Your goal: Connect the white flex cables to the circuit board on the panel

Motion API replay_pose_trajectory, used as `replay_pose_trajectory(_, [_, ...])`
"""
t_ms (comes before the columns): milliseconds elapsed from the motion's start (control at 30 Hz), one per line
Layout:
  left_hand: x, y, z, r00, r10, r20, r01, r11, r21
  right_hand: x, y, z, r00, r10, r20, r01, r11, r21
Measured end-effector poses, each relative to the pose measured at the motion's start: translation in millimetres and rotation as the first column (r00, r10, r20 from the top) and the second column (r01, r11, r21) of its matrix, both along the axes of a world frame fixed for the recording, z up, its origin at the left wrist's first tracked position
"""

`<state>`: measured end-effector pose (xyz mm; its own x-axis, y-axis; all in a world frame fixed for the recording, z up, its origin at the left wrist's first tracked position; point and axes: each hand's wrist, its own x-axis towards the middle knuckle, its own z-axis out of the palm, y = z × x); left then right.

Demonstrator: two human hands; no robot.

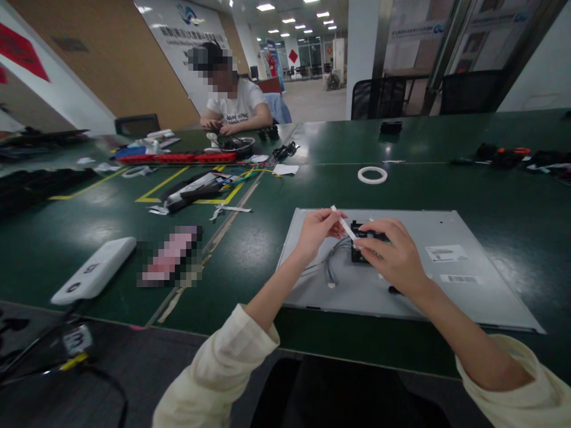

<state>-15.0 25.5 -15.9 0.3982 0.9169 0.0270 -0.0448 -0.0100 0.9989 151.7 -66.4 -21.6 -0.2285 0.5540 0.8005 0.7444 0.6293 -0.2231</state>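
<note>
The two hands are near each other but apart, joined by a white strip (344, 223) just right of the frame's middle. The left hand (319, 229) pinches its upper end and the right hand (392, 252) its lower end, thumb against fingers. Gripping a narrow piece at both ends seems meant to hold it straight; whether it is pulled taut cannot be told.

The strip slants in front of a black module (359, 254) on a grey panel (423, 300), which fills the lower right centre. The right hand covers part of the module. The panel lies flat with its labels (445, 254) upward, probably so that the module and the cables (330, 267) at its left can be got at. It lies close to the table's near edge, within easy reach of both arms.

A roll of tape (372, 175) lies flat beyond the panel, right of centre; it is pale like the strip and may be its source, though nothing shows that. At lower left, a white power bank (96, 270) and a pixelated phone (172, 255) lie well apart from the panel, seemingly out of the working space. At upper left, a co-worker (241, 104) sits across the table (267, 249), hands near a bowl (241, 144).
</note>
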Motion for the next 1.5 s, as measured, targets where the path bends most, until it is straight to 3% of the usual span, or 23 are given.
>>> replay_pose_trajectory(100, [-1,3,-2.1,0.996,0.007,-0.091,0.000,0.996,0.084,-2,0,-0.8,0.999,0.026,-0.028,-0.027,0.999,-0.026])
replay_pose_trajectory(200, [-5,9,-6.2,0.967,0.093,-0.236,-0.031,0.967,0.254,-4,0,-2.9,0.997,0.055,-0.054,-0.059,0.995,-0.075])
replay_pose_trajectory(333, [-14,17,-9.5,0.880,0.256,-0.400,-0.014,0.855,0.518,-3,0,-4.4,0.993,0.025,-0.114,-0.037,0.993,-0.108])
replay_pose_trajectory(533, [-26,16,0.9,0.831,0.410,-0.375,-0.071,0.747,0.661,3,0,-1.3,0.958,-0.092,-0.270,0.064,0.992,-0.111])
replay_pose_trajectory(600, [-24,9,6.7,0.858,0.380,-0.344,-0.004,0.676,0.737,4,0,-0.4,0.938,-0.129,-0.322,0.089,0.987,-0.134])
replay_pose_trajectory(667, [-18,0,10.0,0.883,0.273,-0.383,0.170,0.574,0.801,3,-1,-0.1,0.928,-0.134,-0.347,0.084,0.984,-0.157])
replay_pose_trajectory(733, [-10,-8,9.2,0.839,0.210,-0.502,0.373,0.450,0.811,2,-1,-0.1,0.935,-0.102,-0.341,0.043,0.983,-0.176])
replay_pose_trajectory(800, [-2,-13,5.1,0.757,0.257,-0.601,0.509,0.345,0.789,1,-1,-0.3,0.940,-0.068,-0.335,-0.002,0.979,-0.202])
replay_pose_trajectory(900, [1,-16,-1.8,0.662,0.403,-0.631,0.573,0.270,0.774,3,0,-0.7,0.937,-0.019,-0.347,-0.057,0.976,-0.208])
replay_pose_trajectory(1033, [-6,-14,-5.4,0.627,0.463,-0.627,0.622,0.188,0.760,9,2,-2.0,0.940,0.075,-0.332,-0.149,0.968,-0.201])
replay_pose_trajectory(1200, [-16,-8,-5.4,0.601,0.476,-0.643,0.654,0.171,0.737,13,4,-4.8,0.944,0.137,-0.300,-0.213,0.948,-0.237])
replay_pose_trajectory(1367, [-20,-7,-3.5,0.604,0.504,-0.617,0.650,0.137,0.747,11,4,-4.6,0.940,0.103,-0.325,-0.198,0.941,-0.274])
replay_pose_trajectory(1500, [-18,-10,-2.0,0.564,0.511,-0.649,0.702,0.117,0.702,13,5,-1.5,0.939,0.048,-0.341,-0.152,0.947,-0.284])
